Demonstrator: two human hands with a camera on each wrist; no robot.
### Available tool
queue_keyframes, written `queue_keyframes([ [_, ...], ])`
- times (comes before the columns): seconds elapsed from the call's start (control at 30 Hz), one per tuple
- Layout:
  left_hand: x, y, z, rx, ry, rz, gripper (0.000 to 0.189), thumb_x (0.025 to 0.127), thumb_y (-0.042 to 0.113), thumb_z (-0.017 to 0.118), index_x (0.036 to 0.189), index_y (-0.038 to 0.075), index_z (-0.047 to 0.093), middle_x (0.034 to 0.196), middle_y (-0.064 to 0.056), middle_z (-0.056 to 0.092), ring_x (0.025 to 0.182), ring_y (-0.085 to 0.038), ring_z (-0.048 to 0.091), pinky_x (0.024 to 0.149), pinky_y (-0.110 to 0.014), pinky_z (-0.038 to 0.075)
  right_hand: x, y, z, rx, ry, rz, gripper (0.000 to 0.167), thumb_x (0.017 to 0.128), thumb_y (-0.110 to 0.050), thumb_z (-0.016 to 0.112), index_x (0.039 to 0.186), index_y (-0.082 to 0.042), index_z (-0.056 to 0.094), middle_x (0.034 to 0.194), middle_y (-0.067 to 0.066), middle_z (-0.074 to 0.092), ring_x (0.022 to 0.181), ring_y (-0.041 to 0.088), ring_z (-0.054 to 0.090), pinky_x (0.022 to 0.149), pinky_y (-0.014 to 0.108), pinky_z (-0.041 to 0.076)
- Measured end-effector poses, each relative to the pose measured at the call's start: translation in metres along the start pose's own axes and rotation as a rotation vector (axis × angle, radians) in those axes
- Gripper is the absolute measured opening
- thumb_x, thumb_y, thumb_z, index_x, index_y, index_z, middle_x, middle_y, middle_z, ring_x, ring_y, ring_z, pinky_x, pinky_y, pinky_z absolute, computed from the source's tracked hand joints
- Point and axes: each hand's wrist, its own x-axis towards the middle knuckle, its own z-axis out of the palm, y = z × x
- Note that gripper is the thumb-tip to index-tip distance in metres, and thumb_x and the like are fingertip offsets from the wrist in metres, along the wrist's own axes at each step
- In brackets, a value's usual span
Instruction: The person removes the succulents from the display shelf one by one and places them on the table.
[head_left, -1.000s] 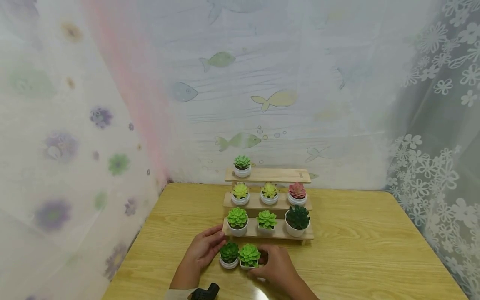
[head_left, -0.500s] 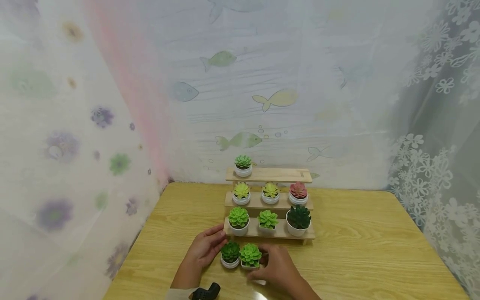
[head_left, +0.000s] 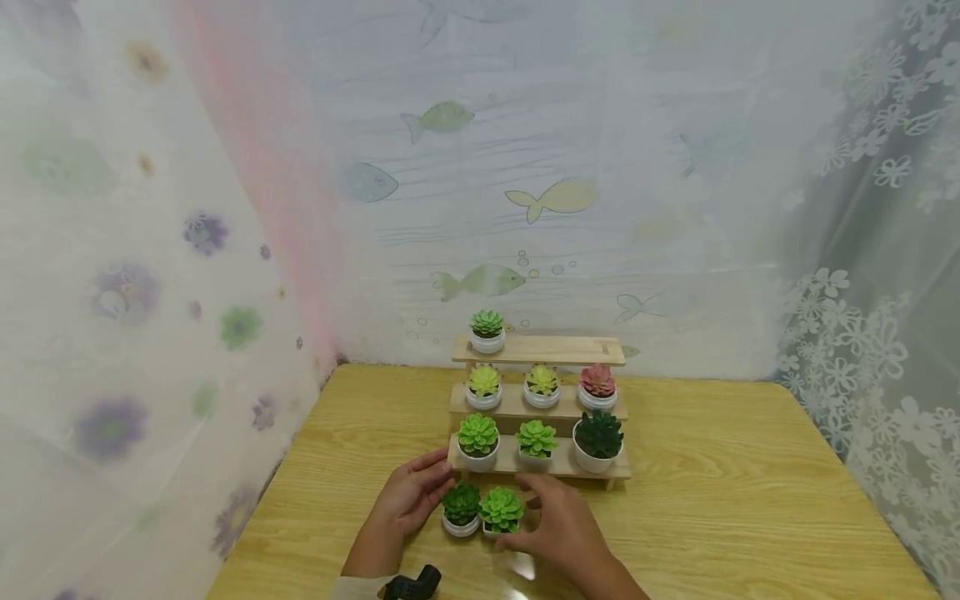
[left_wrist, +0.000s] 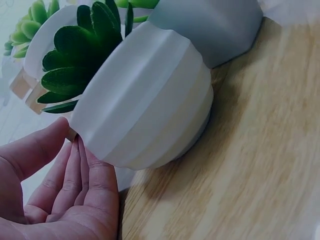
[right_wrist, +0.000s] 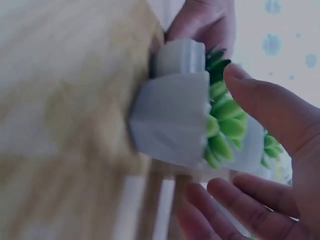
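Two potted succulents stand side by side on the table before a three-tier wooden plant stand [head_left: 555, 350]. The dark green succulent [head_left: 461, 503] has a round ribbed white pot [left_wrist: 150, 100]; the bright green succulent [head_left: 501, 508] has an angular white pot [right_wrist: 170, 120]. My left hand [head_left: 405, 502] pinches the left end of the stand's lowest shelf between thumb and fingers, just behind the ribbed pot. Right of the angular pot, my right hand [head_left: 566, 527] is spread, thumb and fingers apart from it, as the right wrist view shows.
Several potted succulents fill the stand's lower tiers, among them a red one [head_left: 597, 382] and a very dark one [head_left: 598, 435]. One pale green succulent [head_left: 487, 325] sits at the top left. Printed curtains [head_left: 375, 317] hang behind the wooden table [head_left: 720, 483].
My right hand has eased away from the bright green succulent's pot, its fingers spreading. The left hand stays at the shelf end, and the plants have stayed in place.
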Motion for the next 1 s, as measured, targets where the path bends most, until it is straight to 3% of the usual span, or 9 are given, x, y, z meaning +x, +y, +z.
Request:
queue_keyframes([
  [0.27,-0.002,0.001,0.0,0.006,-0.011,-0.001,0.048,0.1,0.004,0.067,0.146,-0.001,0.054,0.107,-0.003,0.072,0.099,-0.015,0.07,0.091,-0.029,0.059,0.002,-0.017,-0.016,-0.117,0.124,-0.107,0.078,0.069,-0.049,0.095,0.13,-0.01,0.068,0.118,0.005,0.074,0.092,0.018,0.072,0.075,0.03,0.058],
  [0.5,-0.002,0.001,0.002,0.005,-0.014,0.002,0.047,0.1,0.004,0.066,0.146,-0.001,0.054,0.108,-0.003,0.072,0.099,-0.015,0.071,0.091,-0.029,0.059,0.005,-0.03,-0.032,-0.141,0.217,-0.126,0.067,0.069,-0.042,0.097,0.124,-0.014,0.073,0.113,-0.002,0.076,0.098,0.016,0.072,0.08,0.032,0.059],
  [0.73,0.0,0.002,0.001,0.004,-0.01,0.0,0.048,0.1,0.003,0.066,0.147,-0.001,0.053,0.108,-0.003,0.072,0.1,-0.015,0.071,0.091,-0.03,0.059,0.017,-0.04,-0.049,-0.13,0.244,-0.13,0.064,0.071,-0.042,0.096,0.125,-0.017,0.072,0.115,-0.004,0.075,0.095,0.014,0.071,0.075,0.026,0.058],
  [1.0,0.0,0.002,0.001,0.0,-0.012,-0.011,0.045,0.099,0.004,0.068,0.143,0.001,0.056,0.109,-0.004,0.072,0.1,-0.015,0.07,0.092,-0.03,0.059,0.036,-0.049,-0.069,-0.166,0.286,-0.168,0.068,0.071,-0.043,0.096,0.128,-0.016,0.072,0.116,-0.001,0.076,0.096,0.018,0.073,0.077,0.035,0.059],
])
